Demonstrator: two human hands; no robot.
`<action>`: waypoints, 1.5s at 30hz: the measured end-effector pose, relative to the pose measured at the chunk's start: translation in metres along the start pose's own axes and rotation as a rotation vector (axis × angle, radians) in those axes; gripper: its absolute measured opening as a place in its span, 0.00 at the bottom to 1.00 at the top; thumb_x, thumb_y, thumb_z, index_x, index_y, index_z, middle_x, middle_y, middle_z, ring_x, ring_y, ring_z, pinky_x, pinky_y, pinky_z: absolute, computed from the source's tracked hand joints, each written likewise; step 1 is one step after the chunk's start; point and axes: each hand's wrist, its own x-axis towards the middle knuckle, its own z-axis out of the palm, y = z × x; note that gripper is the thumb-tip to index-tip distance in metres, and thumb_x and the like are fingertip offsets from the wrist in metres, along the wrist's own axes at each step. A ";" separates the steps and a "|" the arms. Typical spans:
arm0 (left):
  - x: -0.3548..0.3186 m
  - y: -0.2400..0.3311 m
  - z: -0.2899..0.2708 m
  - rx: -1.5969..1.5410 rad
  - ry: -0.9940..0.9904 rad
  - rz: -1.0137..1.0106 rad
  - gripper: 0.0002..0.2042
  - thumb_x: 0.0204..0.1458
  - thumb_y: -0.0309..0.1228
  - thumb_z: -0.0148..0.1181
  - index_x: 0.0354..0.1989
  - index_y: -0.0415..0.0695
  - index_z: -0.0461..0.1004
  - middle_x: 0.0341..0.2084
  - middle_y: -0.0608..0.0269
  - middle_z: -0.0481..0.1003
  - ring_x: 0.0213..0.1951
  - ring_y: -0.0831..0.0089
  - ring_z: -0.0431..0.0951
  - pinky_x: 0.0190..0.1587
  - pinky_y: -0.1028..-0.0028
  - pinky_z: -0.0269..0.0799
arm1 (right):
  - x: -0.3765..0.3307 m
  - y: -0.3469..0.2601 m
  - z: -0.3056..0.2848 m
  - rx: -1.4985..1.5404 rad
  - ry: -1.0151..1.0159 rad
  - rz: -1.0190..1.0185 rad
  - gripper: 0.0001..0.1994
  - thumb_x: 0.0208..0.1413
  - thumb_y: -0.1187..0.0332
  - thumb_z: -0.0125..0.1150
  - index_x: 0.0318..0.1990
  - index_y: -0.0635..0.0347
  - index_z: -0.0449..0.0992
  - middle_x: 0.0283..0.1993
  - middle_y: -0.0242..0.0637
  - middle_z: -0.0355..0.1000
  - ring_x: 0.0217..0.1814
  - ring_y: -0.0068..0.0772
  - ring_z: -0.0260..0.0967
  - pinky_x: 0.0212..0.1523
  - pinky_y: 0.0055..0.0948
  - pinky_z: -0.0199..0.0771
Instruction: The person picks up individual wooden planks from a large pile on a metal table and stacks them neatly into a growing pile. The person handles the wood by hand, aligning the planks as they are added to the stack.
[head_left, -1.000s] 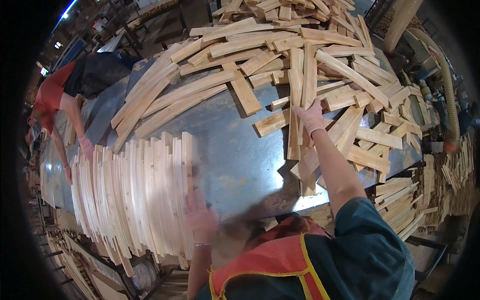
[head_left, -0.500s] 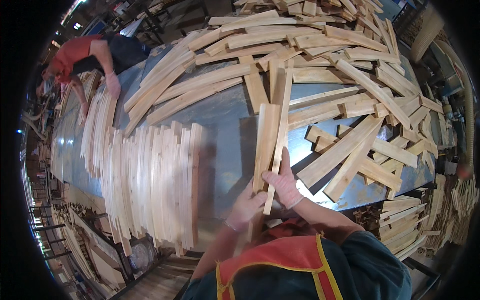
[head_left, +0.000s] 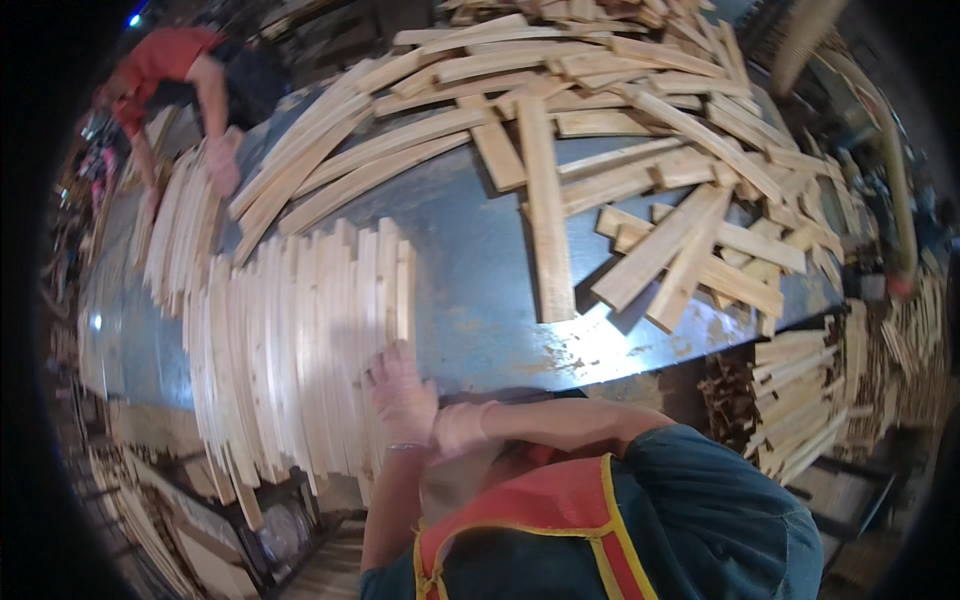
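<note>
Slats (head_left: 310, 350) lie left, long axis running away from the body; left hand (head_left: 403, 395) nearer, splayed at their right edge; right hand (head_left: 463, 430) beside it, grip unclear.

Low mid of pic: L hand (head_left: 403, 398) is at the right edge of a row of wood sticks (head_left: 300, 340), w/ R hand (head_left: 463, 427) next to it. Upper right: messy pile of boards (head_left: 700, 138) on shiny bench (head_left: 470, 300). Upper left: person in red (head_left: 178, 52) bends over.
</note>
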 end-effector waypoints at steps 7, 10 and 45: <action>0.001 -0.003 0.020 0.043 0.148 0.043 0.39 0.56 0.42 0.69 0.78 0.47 0.66 0.75 0.50 0.66 0.77 0.45 0.63 0.79 0.44 0.58 | -0.222 0.159 -0.076 0.319 1.152 -0.088 0.29 0.73 0.51 0.60 0.75 0.54 0.69 0.70 0.47 0.75 0.72 0.46 0.73 0.72 0.46 0.74; 0.015 0.035 0.012 -0.068 0.171 0.147 0.39 0.56 0.44 0.70 0.77 0.47 0.68 0.76 0.51 0.65 0.77 0.45 0.63 0.77 0.45 0.61 | -0.331 0.283 -0.089 0.654 1.995 0.332 0.37 0.71 0.55 0.67 0.80 0.66 0.62 0.72 0.49 0.73 0.76 0.44 0.70 0.74 0.43 0.74; -0.163 -0.037 -0.009 -1.611 -0.645 -0.247 0.39 0.62 0.23 0.63 0.84 0.41 0.57 0.64 0.54 0.76 0.53 0.69 0.80 0.51 0.70 0.79 | -0.091 0.108 -0.002 1.609 1.450 -0.253 0.57 0.51 0.86 0.65 0.89 0.53 0.43 0.66 0.46 0.73 0.52 0.36 0.77 0.45 0.34 0.80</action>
